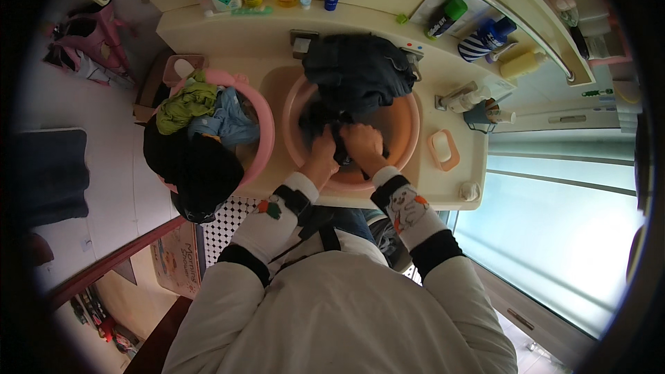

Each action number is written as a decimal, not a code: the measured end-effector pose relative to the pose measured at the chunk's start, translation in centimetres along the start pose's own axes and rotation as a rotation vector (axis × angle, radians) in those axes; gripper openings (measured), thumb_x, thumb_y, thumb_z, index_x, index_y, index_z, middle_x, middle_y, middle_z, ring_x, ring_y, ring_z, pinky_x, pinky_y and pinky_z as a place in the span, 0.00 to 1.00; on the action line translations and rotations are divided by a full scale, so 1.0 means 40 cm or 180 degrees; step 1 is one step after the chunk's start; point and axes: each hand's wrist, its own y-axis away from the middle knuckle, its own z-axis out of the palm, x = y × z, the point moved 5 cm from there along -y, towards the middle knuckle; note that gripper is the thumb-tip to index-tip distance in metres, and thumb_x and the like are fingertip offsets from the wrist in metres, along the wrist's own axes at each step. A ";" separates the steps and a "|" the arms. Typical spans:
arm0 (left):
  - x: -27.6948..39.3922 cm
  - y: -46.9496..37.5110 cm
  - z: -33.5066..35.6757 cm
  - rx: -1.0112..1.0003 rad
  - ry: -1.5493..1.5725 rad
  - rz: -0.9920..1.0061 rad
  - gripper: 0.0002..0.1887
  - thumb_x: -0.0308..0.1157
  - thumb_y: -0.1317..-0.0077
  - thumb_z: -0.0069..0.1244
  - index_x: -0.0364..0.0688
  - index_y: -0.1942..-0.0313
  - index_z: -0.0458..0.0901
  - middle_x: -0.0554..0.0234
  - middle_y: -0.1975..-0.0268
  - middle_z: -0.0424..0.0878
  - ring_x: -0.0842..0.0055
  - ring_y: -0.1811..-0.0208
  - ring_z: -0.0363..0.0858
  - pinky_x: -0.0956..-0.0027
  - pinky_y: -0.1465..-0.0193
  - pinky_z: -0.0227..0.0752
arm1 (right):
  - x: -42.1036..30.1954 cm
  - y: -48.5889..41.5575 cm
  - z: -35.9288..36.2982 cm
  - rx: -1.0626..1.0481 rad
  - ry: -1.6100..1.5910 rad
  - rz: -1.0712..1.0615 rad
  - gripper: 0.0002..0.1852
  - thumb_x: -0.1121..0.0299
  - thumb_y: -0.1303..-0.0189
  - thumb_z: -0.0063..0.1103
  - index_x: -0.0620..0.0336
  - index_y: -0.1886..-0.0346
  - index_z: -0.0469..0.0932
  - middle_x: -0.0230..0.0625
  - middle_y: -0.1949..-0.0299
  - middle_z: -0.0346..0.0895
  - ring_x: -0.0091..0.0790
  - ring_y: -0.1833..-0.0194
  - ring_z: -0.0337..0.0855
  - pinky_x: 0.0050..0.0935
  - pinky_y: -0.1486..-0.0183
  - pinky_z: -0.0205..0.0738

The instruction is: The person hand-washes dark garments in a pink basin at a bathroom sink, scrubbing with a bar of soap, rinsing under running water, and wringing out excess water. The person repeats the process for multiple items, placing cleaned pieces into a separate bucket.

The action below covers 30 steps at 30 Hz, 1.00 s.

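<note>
Both of my hands are down in a pink plastic basin [414,150] that stands in the sink and holds water. My left hand [323,151] grips a black wet garment [340,148], and my right hand [362,141] is closed on the same cloth just beside it. Part of that garment lies under the water. A dark bundled garment [358,70] rests at the back of the basin, over the faucet area. Left of the sink, a second pink basin [267,135] holds a green cloth [188,104], a light blue garment [228,119] and a black garment [200,171] hanging over its rim.
Bottles and tubes line the back ledge [187,21] under a metal rail. On the right of the counter are a soap dish [444,149], a small cup holder [479,117] and a pump bottle [470,99]. A frosted window [556,187] lies farther right.
</note>
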 end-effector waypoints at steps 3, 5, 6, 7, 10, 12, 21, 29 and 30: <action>0.022 0.018 0.006 -0.0019 -0.1775 0.1017 0.24 0.47 0.31 0.43 0.33 0.49 0.71 0.56 0.55 0.79 0.63 0.55 0.78 0.59 0.55 0.71 | 0.074 -0.026 0.016 -0.0276 0.0245 0.0512 0.13 0.62 0.39 0.49 0.52 0.63 0.84 0.41 0.58 0.83 0.44 0.56 0.83 0.44 0.51 0.70; 0.036 0.027 0.020 -0.0316 -0.3323 0.1957 0.24 0.44 0.33 0.47 0.30 0.48 0.69 0.51 0.50 0.78 0.59 0.53 0.78 0.57 0.55 0.70 | 0.106 -0.050 0.010 -0.0550 0.0694 0.0346 0.13 0.62 0.39 0.49 0.52 0.57 0.83 0.42 0.51 0.79 0.46 0.49 0.79 0.47 0.48 0.69; 0.014 0.014 0.005 -0.0442 -0.4096 0.1502 0.27 0.38 0.35 0.50 0.31 0.41 0.65 0.46 0.41 0.72 0.58 0.46 0.75 0.58 0.53 0.70 | 0.111 -0.060 0.013 -0.0728 0.0974 0.0359 0.14 0.62 0.38 0.50 0.51 0.54 0.82 0.42 0.47 0.77 0.46 0.46 0.77 0.49 0.47 0.68; 0.001 0.000 -0.019 -0.0533 -0.4000 0.1079 0.29 0.37 0.36 0.50 0.32 0.40 0.62 0.46 0.40 0.71 0.58 0.45 0.75 0.58 0.53 0.70 | 0.104 -0.069 0.014 -0.0694 0.1067 0.0285 0.15 0.62 0.38 0.50 0.51 0.51 0.80 0.43 0.44 0.74 0.46 0.43 0.73 0.50 0.46 0.66; -0.015 -0.040 -0.090 -0.0407 -0.3159 0.0391 0.33 0.34 0.37 0.51 0.34 0.34 0.56 0.49 0.43 0.71 0.62 0.47 0.74 0.61 0.51 0.69 | 0.061 -0.090 0.047 -0.0942 0.1738 0.0075 0.30 0.61 0.39 0.53 0.51 0.32 0.62 0.45 0.34 0.59 0.50 0.31 0.53 0.60 0.38 0.55; -0.015 -0.062 -0.131 -0.0049 -0.2224 0.0151 0.34 0.33 0.37 0.51 0.39 0.33 0.55 0.56 0.51 0.73 0.69 0.53 0.73 0.64 0.52 0.69 | -0.017 -0.080 0.083 -0.0321 0.1658 -0.0663 0.34 0.61 0.40 0.54 0.50 0.30 0.57 0.43 0.33 0.59 0.54 0.31 0.53 0.61 0.36 0.51; 0.030 -0.025 -0.145 0.0581 -0.0062 -0.0359 0.14 0.41 0.34 0.47 0.51 0.50 0.72 0.71 0.68 0.62 0.79 0.71 0.60 0.69 0.73 0.60 | -0.016 -0.135 0.244 -0.0615 0.0852 -0.0742 0.38 0.64 0.42 0.54 0.48 0.29 0.50 0.59 0.32 0.48 0.62 0.37 0.63 0.49 0.48 0.73; 0.008 -0.038 -0.118 0.0546 0.0180 -0.0865 0.22 0.51 0.33 0.43 0.52 0.43 0.71 0.71 0.55 0.74 0.77 0.65 0.65 0.69 0.69 0.60 | -0.018 -0.123 0.202 -0.0203 -0.1075 -0.0180 0.28 0.68 0.41 0.55 0.59 0.36 0.63 0.52 0.46 0.73 0.59 0.51 0.78 0.45 0.49 0.73; 0.001 -0.042 -0.110 0.0559 0.0275 -0.1002 0.22 0.51 0.32 0.42 0.53 0.43 0.72 0.71 0.55 0.74 0.77 0.64 0.67 0.70 0.69 0.61 | -0.031 -0.117 0.176 -0.0180 -0.1515 -0.0552 0.27 0.68 0.42 0.56 0.63 0.38 0.65 0.54 0.50 0.76 0.58 0.52 0.78 0.44 0.49 0.73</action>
